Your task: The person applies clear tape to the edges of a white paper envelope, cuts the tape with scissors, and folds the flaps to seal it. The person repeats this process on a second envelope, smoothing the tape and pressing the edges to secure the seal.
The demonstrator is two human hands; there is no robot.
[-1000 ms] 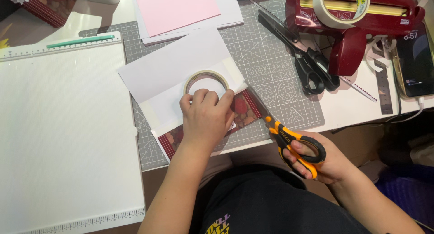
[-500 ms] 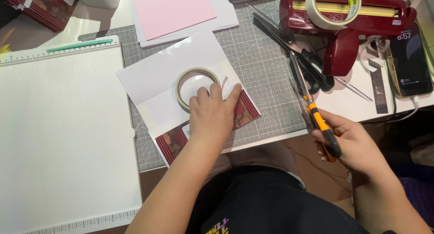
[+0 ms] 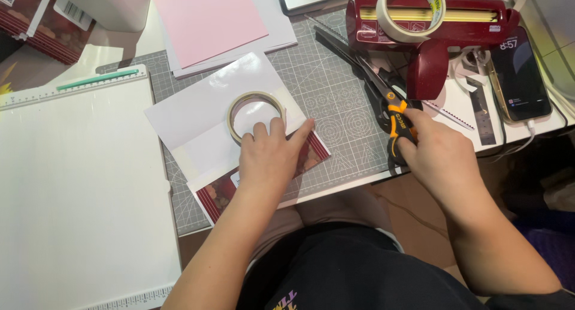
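Note:
My left hand point(image 3: 272, 157) lies flat on a folded white sheet point(image 3: 203, 121), fingertips touching the near rim of a cream tape roll point(image 3: 256, 99). A dark red patterned card point(image 3: 218, 196) shows under the sheet's near edge. My right hand point(image 3: 440, 157) grips the orange-and-black scissors point(image 3: 400, 121) and sets them on the grey cutting mat point(image 3: 341, 106), beside a pair of black scissors point(image 3: 359, 64).
A large white scoring board point(image 3: 78, 190) fills the left. Pink paper point(image 3: 209, 20) lies at the back. A dark red tape dispenser point(image 3: 431, 29) with a tape roll stands at the right, a phone point(image 3: 518, 73) with cable beyond it.
My right hand has carried the orange scissors from off the table's near edge up onto the mat by the black scissors. My left hand has slipped back off the tape roll a little.

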